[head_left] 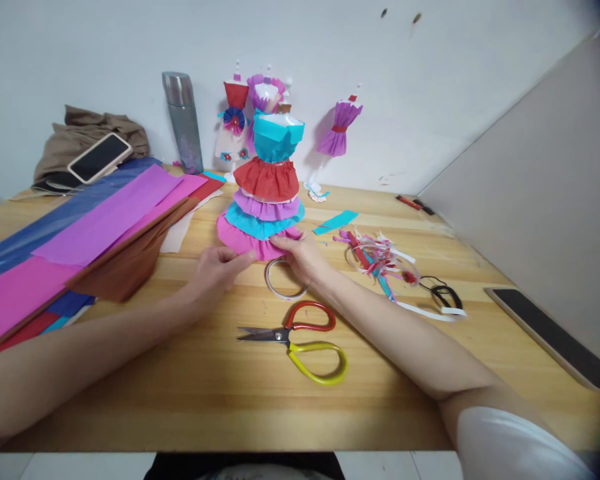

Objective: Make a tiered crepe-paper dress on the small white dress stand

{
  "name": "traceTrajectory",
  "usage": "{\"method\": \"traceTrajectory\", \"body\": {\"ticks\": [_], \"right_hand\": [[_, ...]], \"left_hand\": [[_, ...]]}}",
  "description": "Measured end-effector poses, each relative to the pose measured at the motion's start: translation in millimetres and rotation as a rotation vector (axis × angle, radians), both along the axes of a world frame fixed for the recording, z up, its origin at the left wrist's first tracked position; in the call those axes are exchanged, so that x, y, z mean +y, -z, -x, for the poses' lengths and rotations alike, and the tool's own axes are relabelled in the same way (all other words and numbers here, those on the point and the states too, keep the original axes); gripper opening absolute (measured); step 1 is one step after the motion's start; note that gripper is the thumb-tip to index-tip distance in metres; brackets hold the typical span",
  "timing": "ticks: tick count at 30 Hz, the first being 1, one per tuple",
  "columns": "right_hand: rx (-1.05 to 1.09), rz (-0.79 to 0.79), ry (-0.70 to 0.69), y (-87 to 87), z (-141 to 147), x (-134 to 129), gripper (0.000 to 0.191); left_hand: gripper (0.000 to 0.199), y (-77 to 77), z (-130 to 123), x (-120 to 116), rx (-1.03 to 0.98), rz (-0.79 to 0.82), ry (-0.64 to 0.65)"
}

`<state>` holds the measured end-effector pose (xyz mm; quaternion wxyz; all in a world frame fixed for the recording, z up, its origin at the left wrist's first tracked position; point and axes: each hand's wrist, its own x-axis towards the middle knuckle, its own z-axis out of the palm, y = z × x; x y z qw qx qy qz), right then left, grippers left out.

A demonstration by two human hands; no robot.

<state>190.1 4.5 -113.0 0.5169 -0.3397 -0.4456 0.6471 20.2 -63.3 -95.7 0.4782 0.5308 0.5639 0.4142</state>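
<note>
Dress: the layered paper dress (265,180) stands upright on the bench (205,393), just ahead of your fingers, its long axis vertical and its pink bottom frill towards you
Left hand: your left hand (219,272) is at the frill's near left edge, thumb and finger pinched together on the rim
Right hand: your right hand (304,259) has the frill's right side, thumb on top, the other fingers curled beneath; both hands touch the dress, with the right reaching further over it
Ring: the thin ring (275,292) lies flat below the frill, beside your right wrist
Scissors: the scissors (279,336) lie nearer you, blades slightly apart and pointing left, handles right
Paper: the paper sheets (115,213) spread to your left, the scraps (380,260) in a pile to your right
Bottle: the bottle (184,127) stands by the wall (305,40), top on, contents hidden
</note>
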Motion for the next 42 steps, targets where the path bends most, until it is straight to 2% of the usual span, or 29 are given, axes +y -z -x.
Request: {"method": "traceTrajectory", "body": {"ticks": [5,9,13,17,21,27,33,42], "right_hand": [[0.009,-0.013,-0.014,-0.5,-3.5,-0.8,0.031],[-0.012,-0.027,-0.025,-2.8,-4.3,-3.5,0.031],[-0.012,-0.025,-0.011,-5.1,-2.4,-4.9,0.035],[0.006,-0.028,0.002,-5.1,-2.0,-4.2,0.036],[-0.024,-0.033,-0.002,-3.3,-3.5,-3.1,0.035],[-0.009,-0.035,-0.045,-4.8,-3.7,-1.7,0.03],[-0.023,-0.06,-0.058,-6.6,-2.6,-0.7,0.025],[-0.09,-0.132,-0.007,-5.0,-3.4,3.6,0.023]], "left_hand": [[0.055,-13.0,-7.1,-9.4,0.529,-0.438,0.031],[0.039,-21.9,-13.0,-0.9,0.827,-0.778,0.023],[0.024,-29.7,-17.3,14.9,1.076,-0.887,0.005],[0.028,-29.6,-17.7,24.2,1.226,-0.905,0.061],[0.029,-27.2,-14.1,31.0,1.174,-0.87,0.095],[0.022,-34.5,-8.7,44.6,0.892,-0.782,0.033],[0.02,-45.9,-6.8,47.1,0.922,-0.742,0.015],[0.017,-55.3,-10.5,42.3,0.776,-0.65,0.049]]}}
